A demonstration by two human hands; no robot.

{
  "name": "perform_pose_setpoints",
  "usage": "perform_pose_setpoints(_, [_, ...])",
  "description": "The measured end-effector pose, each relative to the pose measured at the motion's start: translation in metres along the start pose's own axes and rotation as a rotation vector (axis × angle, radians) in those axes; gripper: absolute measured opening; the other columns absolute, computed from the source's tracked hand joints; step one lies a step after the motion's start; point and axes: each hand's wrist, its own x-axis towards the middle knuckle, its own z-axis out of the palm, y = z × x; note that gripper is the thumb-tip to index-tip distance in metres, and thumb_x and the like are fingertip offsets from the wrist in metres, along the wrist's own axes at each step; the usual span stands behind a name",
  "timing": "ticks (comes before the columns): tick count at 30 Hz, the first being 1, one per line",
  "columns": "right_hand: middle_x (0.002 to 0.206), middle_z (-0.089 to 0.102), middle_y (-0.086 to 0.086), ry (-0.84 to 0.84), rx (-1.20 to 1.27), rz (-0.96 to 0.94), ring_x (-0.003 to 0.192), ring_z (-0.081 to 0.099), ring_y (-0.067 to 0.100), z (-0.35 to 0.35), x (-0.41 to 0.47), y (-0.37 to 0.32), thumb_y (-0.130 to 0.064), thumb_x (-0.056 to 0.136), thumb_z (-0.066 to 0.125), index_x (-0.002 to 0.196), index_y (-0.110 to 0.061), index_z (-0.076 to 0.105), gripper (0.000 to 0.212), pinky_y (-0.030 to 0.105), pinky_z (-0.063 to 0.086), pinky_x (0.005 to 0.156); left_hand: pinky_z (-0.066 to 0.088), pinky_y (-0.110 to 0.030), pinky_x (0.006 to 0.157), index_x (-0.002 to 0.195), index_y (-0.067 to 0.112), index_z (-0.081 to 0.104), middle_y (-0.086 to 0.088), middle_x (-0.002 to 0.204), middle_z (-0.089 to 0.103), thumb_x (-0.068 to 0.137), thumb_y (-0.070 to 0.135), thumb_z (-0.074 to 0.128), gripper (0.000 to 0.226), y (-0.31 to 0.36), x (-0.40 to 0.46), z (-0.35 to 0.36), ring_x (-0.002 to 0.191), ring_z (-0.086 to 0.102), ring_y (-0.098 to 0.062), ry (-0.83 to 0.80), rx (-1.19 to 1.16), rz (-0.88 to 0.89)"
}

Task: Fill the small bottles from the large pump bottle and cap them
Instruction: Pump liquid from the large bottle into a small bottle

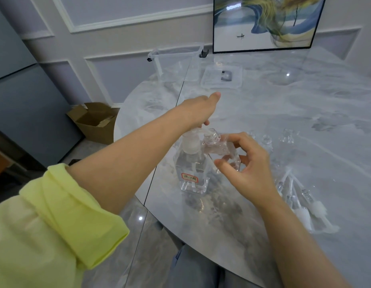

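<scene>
**Left hand on the pump, right hand tilting a small bottle to the spout**

Your left hand reaches forward from a rolled-up yellow sleeve, palm down on top of the large pump bottle, fingers curled over the pump head. Whether the head is pressed in, you cannot tell from here. Your right hand comes in from the near right and grips a small clear bottle between thumb and fingers, tilted so its open neck sits just beside the pump spout.

The spout itself is mostly hidden under your left fingers, and no stream of liquid can be made out. The small bottle is so clear that its fill level is hard to judge.

The pump bottle stands upright near the left edge of the marble table, with clear liquid inside and a red-bordered label low on its front. Just right of your right hand, more empty small bottles stand uncapped. Nearer, on the right, several pump caps with dip tubes lie on the table, partly covered by your forearm. At the far side sits a clear plastic box, apparently empty, with its lid lying flat to the right.
</scene>
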Motion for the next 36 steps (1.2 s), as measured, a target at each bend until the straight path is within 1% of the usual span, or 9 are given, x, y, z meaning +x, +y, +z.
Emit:
perform_pose_setpoints(3, [0.103, 0.068, -0.011, 0.001, -0.023, -0.003, 0.099, 0.066, 0.017, -0.0002, -0.0004, 0.0011, -0.015, 0.074, 0.074, 0.11, -0.016, 0.07, 0.037, 0.046, 0.059, 0.077, 0.039, -0.04, 0.09, 0.14, 0.022, 0.053, -0.003, 0.109, 0.071, 0.102, 0.065, 0.018, 0.067, -0.0021, 0.0002, 0.0008, 0.112, 0.063, -0.026, -0.019, 0.021, -0.04])
perform_pose_setpoints(7, [0.103, 0.068, -0.014, 0.008, 0.003, 0.006, 0.098, 0.066, 0.016, -0.0006, -0.0006, 0.0001, -0.014, 0.074, 0.073, 0.11, -0.019, 0.07, 0.036, 0.042, 0.059, 0.073, 0.039, -0.037, 0.085, 0.143, 0.019, 0.05, -0.006, 0.115, 0.068, 0.105, 0.062, 0.016, 0.066, 0.0036, -0.0007, 0.0007, 0.108, 0.064, -0.025, 0.028, 0.068, -0.001])
perform_pose_setpoints(13, [0.104, 0.068, -0.012, 0.008, -0.008, -0.007, 0.099, 0.066, 0.018, -0.0007, -0.0001, 0.0014, -0.013, 0.074, 0.074, 0.11, -0.019, 0.07, 0.036, 0.046, 0.059, 0.076, 0.039, -0.038, 0.089, 0.145, 0.02, 0.049, -0.006, 0.115, 0.069, 0.104, 0.063, 0.017, 0.067, 0.0015, -0.0018, 0.002, 0.11, 0.063, -0.025, 0.005, 0.066, -0.016])
perform_pose_setpoints(18, [0.103, 0.068, -0.014, 0.015, -0.012, -0.021, 0.099, 0.066, 0.013, 0.0004, 0.0003, 0.0007, -0.011, 0.073, 0.073, 0.108, -0.015, 0.07, 0.036, 0.042, 0.059, 0.08, 0.038, -0.039, 0.095, 0.147, 0.02, 0.047, -0.005, 0.116, 0.069, 0.104, 0.062, 0.017, 0.067, 0.0012, -0.0017, 0.0033, 0.116, 0.061, -0.026, -0.011, 0.056, -0.017])
perform_pose_setpoints(21, [0.104, 0.068, -0.018, 0.025, 0.011, -0.007, 0.1, 0.066, 0.014, 0.001, -0.0006, 0.0, -0.013, 0.074, 0.073, 0.109, -0.02, 0.07, 0.036, 0.041, 0.059, 0.077, 0.042, -0.039, 0.094, 0.145, 0.019, 0.049, -0.004, 0.116, 0.069, 0.104, 0.062, 0.018, 0.066, 0.0021, 0.0004, 0.0013, 0.112, 0.062, -0.025, 0.005, 0.036, 0.003])
perform_pose_setpoints(24, [0.103, 0.067, -0.022, 0.026, 0.007, -0.013, 0.1, 0.066, 0.011, 0.0016, -0.0002, -0.0005, -0.014, 0.073, 0.071, 0.108, -0.023, 0.068, 0.036, 0.035, 0.058, 0.077, 0.044, -0.04, 0.098, 0.145, 0.021, 0.049, -0.003, 0.116, 0.068, 0.103, 0.064, 0.018, 0.067, 0.0005, 0.0008, 0.0023, 0.113, 0.062, -0.025, 0.009, 0.04, -0.003])
perform_pose_setpoints(31, [0.103, 0.068, -0.021, 0.023, 0.024, 0.009, 0.1, 0.067, 0.014, 0.0017, 0.0004, -0.0023, -0.013, 0.073, 0.072, 0.106, -0.033, 0.067, 0.038, 0.038, 0.06, 0.076, 0.04, -0.044, 0.106, 0.145, 0.021, 0.049, -0.007, 0.131, 0.062, 0.103, 0.066, 0.017, 0.069, -0.0015, -0.0005, 0.0008, 0.123, 0.056, -0.029, 0.027, 0.069, 0.013])
perform_pose_setpoints(33, [0.103, 0.068, -0.021, 0.017, 0.013, 0.014, 0.1, 0.067, 0.013, 0.0016, 0.0004, -0.0013, -0.012, 0.073, 0.072, 0.106, -0.03, 0.068, 0.038, 0.038, 0.059, 0.078, 0.039, -0.042, 0.104, 0.149, 0.019, 0.045, -0.007, 0.129, 0.063, 0.103, 0.065, 0.017, 0.071, -0.0013, -0.0031, 0.0025, 0.124, 0.056, -0.028, -0.015, 0.107, -0.007])
perform_pose_setpoints(36, [0.104, 0.069, -0.017, 0.018, 0.038, 0.057, 0.1, 0.068, 0.014, -0.0002, 0.0002, 0.0012, -0.013, 0.073, 0.072, 0.108, -0.025, 0.071, 0.037, 0.04, 0.06, 0.08, 0.04, -0.043, 0.108, 0.147, 0.018, 0.047, -0.01, 0.14, 0.058, 0.104, 0.063, 0.016, 0.07, 0.0021, -0.0044, 0.0007, 0.127, 0.054, -0.03, 0.011, 0.128, 0.026])
